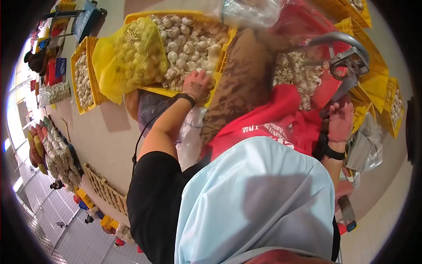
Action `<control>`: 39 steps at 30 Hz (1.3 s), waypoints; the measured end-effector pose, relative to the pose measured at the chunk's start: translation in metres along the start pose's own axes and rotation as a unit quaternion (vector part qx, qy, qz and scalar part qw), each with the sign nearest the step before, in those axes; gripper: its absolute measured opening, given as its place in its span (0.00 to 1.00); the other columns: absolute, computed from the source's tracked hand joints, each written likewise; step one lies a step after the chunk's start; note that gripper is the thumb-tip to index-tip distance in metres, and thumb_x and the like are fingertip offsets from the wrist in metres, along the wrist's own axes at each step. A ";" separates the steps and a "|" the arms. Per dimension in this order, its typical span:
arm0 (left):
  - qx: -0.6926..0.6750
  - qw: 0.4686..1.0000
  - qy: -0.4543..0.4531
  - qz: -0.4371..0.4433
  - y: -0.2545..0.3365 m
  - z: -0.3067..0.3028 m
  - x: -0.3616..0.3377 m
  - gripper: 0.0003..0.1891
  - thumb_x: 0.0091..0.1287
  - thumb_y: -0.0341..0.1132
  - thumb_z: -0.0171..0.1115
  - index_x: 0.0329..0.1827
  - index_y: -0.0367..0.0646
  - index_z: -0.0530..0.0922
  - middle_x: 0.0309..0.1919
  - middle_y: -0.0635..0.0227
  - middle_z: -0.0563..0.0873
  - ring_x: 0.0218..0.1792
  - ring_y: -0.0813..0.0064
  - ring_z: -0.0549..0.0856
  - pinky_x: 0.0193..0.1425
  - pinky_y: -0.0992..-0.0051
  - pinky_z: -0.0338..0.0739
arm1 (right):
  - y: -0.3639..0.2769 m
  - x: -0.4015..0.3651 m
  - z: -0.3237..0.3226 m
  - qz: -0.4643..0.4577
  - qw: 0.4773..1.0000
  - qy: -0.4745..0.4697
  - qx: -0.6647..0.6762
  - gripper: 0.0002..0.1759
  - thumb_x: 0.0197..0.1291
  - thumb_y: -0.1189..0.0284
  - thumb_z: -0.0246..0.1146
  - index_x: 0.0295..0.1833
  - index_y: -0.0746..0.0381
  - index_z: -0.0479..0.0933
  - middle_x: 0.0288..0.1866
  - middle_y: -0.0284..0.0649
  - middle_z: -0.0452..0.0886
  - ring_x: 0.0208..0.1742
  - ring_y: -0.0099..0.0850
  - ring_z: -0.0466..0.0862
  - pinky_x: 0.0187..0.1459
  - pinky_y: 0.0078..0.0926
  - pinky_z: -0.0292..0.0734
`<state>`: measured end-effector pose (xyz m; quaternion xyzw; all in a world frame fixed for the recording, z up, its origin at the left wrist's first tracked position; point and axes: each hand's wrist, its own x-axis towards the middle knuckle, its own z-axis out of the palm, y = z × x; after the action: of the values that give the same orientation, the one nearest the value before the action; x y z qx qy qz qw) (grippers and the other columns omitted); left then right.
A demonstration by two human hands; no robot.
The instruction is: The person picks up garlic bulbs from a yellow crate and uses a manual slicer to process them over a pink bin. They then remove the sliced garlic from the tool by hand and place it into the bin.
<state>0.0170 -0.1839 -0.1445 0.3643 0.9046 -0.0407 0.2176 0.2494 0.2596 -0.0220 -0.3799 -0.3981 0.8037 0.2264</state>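
Observation:
My left hand [198,86] reaches over the near rim of a yellow crate [165,91], back of the hand up. Its fingers bend down onto a garlic bulb [200,71] among many loose white bulbs; the fingertips are partly hidden. My right hand [340,121] is at the right, palm up, with fingers apart and slightly curled, nothing in it. Just above it stands a grey metal device with a curved handle [351,42]. A yellow net bag [132,57] full of bulbs leans over the crate's left side.
Garlic skins and stalks [296,72] lie beside my camouflage-covered leg [241,66], near a red basin [303,20]. Yellow crates [371,66] stand at the right, another garlic crate [82,81] at the left. A clear plastic bag [250,11] is blurred at the top. A wooden pallet [105,189] lies behind left.

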 end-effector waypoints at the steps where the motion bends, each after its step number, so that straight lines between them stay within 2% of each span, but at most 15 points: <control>1: -0.052 0.997 0.033 -0.036 -0.004 0.002 0.004 0.22 0.55 0.46 0.65 0.52 0.50 0.78 0.55 0.60 0.77 0.57 0.54 0.75 0.60 0.58 0.72 | 0.000 -0.002 0.003 -0.003 1.000 0.012 -0.008 0.20 0.71 0.65 0.57 0.64 0.61 0.71 0.52 0.34 0.79 0.45 0.25 0.79 0.49 0.26 0.78; 5: -0.430 0.878 0.118 -0.175 -0.036 0.010 0.018 0.27 0.59 0.51 0.65 0.56 0.43 0.77 0.44 0.63 0.84 0.47 0.65 0.81 0.51 0.68 0.76 | -0.003 -0.013 0.008 -0.031 0.999 0.012 -0.042 0.22 0.71 0.63 0.57 0.65 0.63 0.69 0.55 0.37 0.79 0.44 0.24 0.79 0.48 0.26 0.78; 6: -0.592 0.777 0.082 -0.196 -0.043 0.007 0.019 0.26 0.62 0.53 0.62 0.56 0.44 0.78 0.45 0.66 0.84 0.46 0.68 0.82 0.48 0.71 0.77 | -0.003 -0.015 0.008 -0.041 0.998 0.020 -0.045 0.23 0.71 0.63 0.57 0.65 0.63 0.70 0.55 0.38 0.79 0.43 0.24 0.79 0.48 0.26 0.77; 8: -0.904 0.400 0.027 -0.150 -0.060 0.004 0.015 0.25 0.66 0.56 0.54 0.56 0.46 0.77 0.42 0.71 0.84 0.40 0.73 0.81 0.40 0.76 0.74 | -0.002 -0.020 0.012 -0.064 0.995 0.032 -0.070 0.23 0.71 0.62 0.57 0.65 0.64 0.69 0.56 0.39 0.78 0.43 0.24 0.79 0.47 0.26 0.77; 12: -0.940 0.302 0.070 -0.141 -0.013 -0.070 -0.005 0.26 0.64 0.57 0.51 0.57 0.48 0.75 0.44 0.68 0.81 0.31 0.73 0.74 0.33 0.75 0.66 | 0.000 -0.033 0.037 -0.115 0.979 -0.039 -0.163 0.22 0.71 0.62 0.56 0.64 0.65 0.70 0.55 0.40 0.78 0.42 0.24 0.79 0.46 0.25 0.77; 15: -0.961 0.278 0.002 -0.006 0.005 -0.089 -0.009 0.31 0.64 0.57 0.51 0.63 0.45 0.73 0.48 0.64 0.81 0.36 0.70 0.77 0.37 0.73 0.71 | 0.011 -0.049 0.076 -0.165 0.948 -0.167 -0.215 0.18 0.71 0.65 0.56 0.60 0.64 0.72 0.51 0.38 0.79 0.41 0.22 0.79 0.44 0.23 0.77; 19: -0.917 0.359 -0.084 0.153 0.054 -0.133 -0.003 0.30 0.68 0.50 0.53 0.68 0.42 0.68 0.54 0.58 0.80 0.53 0.64 0.80 0.54 0.66 0.77 | 0.032 -0.060 0.132 -0.255 0.861 -0.288 -0.332 0.19 0.64 0.78 0.60 0.60 0.63 0.72 0.52 0.40 0.78 0.40 0.25 0.79 0.44 0.24 0.78; 20: -0.894 0.414 -0.065 0.160 0.073 -0.147 0.000 0.29 0.68 0.46 0.56 0.69 0.41 0.68 0.57 0.58 0.79 0.55 0.66 0.80 0.56 0.66 0.77 | 0.031 -0.061 0.145 -0.339 0.808 -0.317 -0.362 0.21 0.61 0.80 0.62 0.61 0.63 0.72 0.52 0.41 0.77 0.40 0.27 0.80 0.44 0.24 0.78; 22: -0.833 0.540 0.002 0.122 0.109 -0.166 -0.005 0.30 0.67 0.43 0.60 0.70 0.41 0.67 0.59 0.60 0.78 0.56 0.68 0.79 0.59 0.66 0.76 | 0.034 -0.063 0.158 -0.321 0.832 -0.331 -0.309 0.26 0.56 0.79 0.67 0.62 0.62 0.72 0.56 0.42 0.73 0.43 0.29 0.79 0.45 0.25 0.78; 24: -0.843 0.515 -0.029 0.155 0.130 -0.166 0.000 0.29 0.68 0.38 0.62 0.70 0.41 0.66 0.58 0.61 0.78 0.54 0.70 0.81 0.57 0.69 0.77 | 0.021 -0.070 0.167 -0.324 0.810 -0.330 -0.360 0.29 0.53 0.76 0.70 0.61 0.59 0.72 0.57 0.42 0.70 0.45 0.33 0.79 0.45 0.29 0.79; 25: -0.854 0.498 -0.038 0.145 0.145 -0.166 0.004 0.27 0.69 0.38 0.61 0.69 0.40 0.66 0.57 0.61 0.79 0.52 0.70 0.82 0.54 0.71 0.78 | 0.017 -0.066 0.166 -0.423 0.727 -0.327 -0.431 0.30 0.50 0.76 0.71 0.61 0.56 0.73 0.58 0.43 0.69 0.46 0.39 0.80 0.47 0.34 0.79; 30: -0.854 0.448 -0.129 0.231 0.182 -0.162 0.015 0.23 0.74 0.40 0.55 0.67 0.38 0.66 0.44 0.62 0.82 0.39 0.73 0.83 0.42 0.75 0.78 | 0.037 -0.042 0.128 -0.379 0.792 -0.283 -0.385 0.17 0.52 0.77 0.70 0.48 0.59 0.77 0.47 0.42 0.76 0.46 0.43 0.79 0.48 0.36 0.76; 33: -0.750 0.627 -0.159 0.135 0.184 -0.155 0.028 0.23 0.76 0.43 0.51 0.68 0.39 0.66 0.42 0.64 0.81 0.39 0.73 0.83 0.40 0.75 0.79 | 0.020 -0.046 0.117 -0.384 0.801 -0.247 -0.387 0.13 0.52 0.78 0.68 0.43 0.61 0.77 0.45 0.42 0.78 0.46 0.43 0.79 0.48 0.35 0.76; 36: -0.576 0.769 -0.049 0.272 0.192 -0.154 0.031 0.24 0.77 0.47 0.47 0.69 0.41 0.65 0.45 0.61 0.82 0.39 0.71 0.83 0.36 0.75 0.79 | 0.009 -0.046 0.097 -0.505 0.741 -0.122 -0.425 0.18 0.53 0.79 0.67 0.51 0.61 0.75 0.46 0.45 0.79 0.46 0.44 0.79 0.48 0.35 0.76; 39: -0.812 0.532 -0.202 0.127 0.210 -0.155 0.042 0.26 0.76 0.52 0.45 0.69 0.45 0.66 0.49 0.58 0.83 0.38 0.69 0.85 0.31 0.76 0.79 | 0.002 -0.044 0.056 -0.468 0.694 -0.009 -0.547 0.27 0.55 0.77 0.67 0.62 0.60 0.70 0.49 0.48 0.77 0.49 0.46 0.77 0.51 0.38 0.74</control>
<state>0.0755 0.0326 -0.0049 0.1237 0.4241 0.6675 0.5994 0.2318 0.2030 0.0169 -0.1940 -0.8957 0.2372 0.3223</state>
